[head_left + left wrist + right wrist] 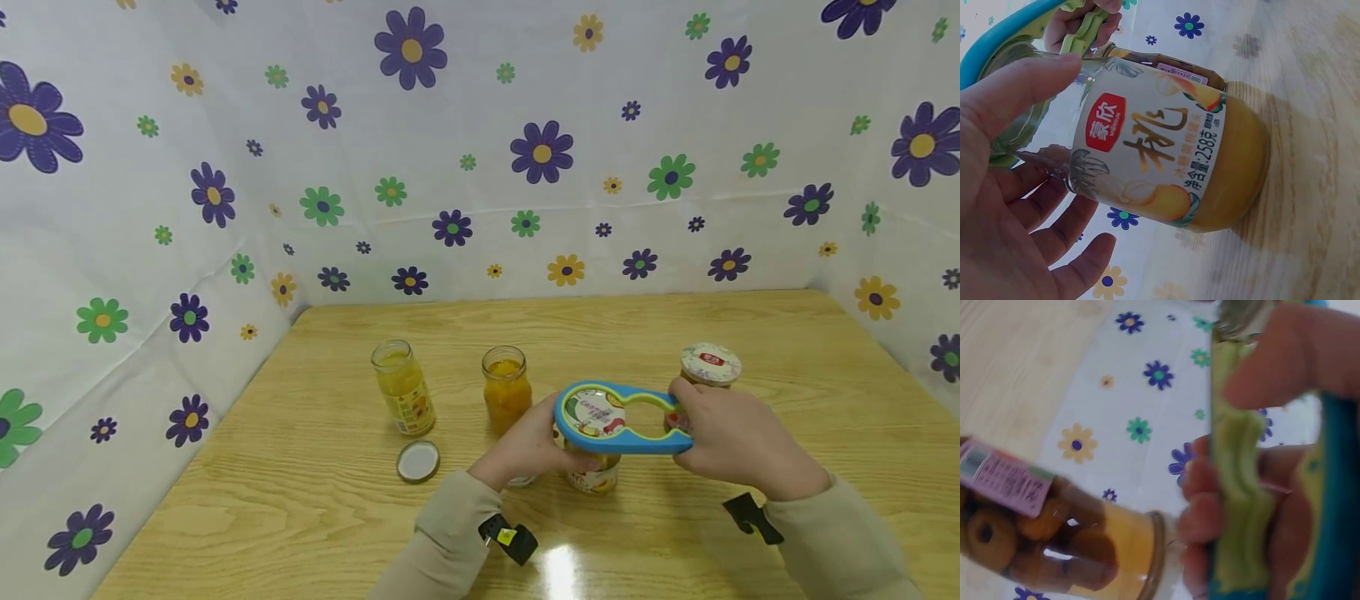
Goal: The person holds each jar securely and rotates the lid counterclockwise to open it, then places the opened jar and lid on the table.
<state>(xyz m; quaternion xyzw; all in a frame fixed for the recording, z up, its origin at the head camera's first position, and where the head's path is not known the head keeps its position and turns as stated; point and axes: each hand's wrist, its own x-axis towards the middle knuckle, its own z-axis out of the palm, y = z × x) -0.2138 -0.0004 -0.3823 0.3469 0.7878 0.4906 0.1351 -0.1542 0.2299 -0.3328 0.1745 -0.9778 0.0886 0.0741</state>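
Observation:
My left hand [531, 446] holds a glass jar of yellow peaches [1147, 144] round its neck, thumb on the near side and fingers on the far side. The jar stands on the table with a printed lid [595, 412]. A blue and green jar opener [630, 444] lies flat with its large ring round that lid. At the opener's other end, my right hand [738, 437] grips the handles. Just behind this hand stands another closed jar [711, 364] with a white lid; its dark round fruit shows in the right wrist view.
An open jar of orange fruit [507, 400] stands left of the held jar, partly behind my left hand. Farther left is an open jar of yellow fruit [405, 392], with a loose lid [417, 461] before it. A flowered cloth [465, 150] bounds the wooden table [262, 500].

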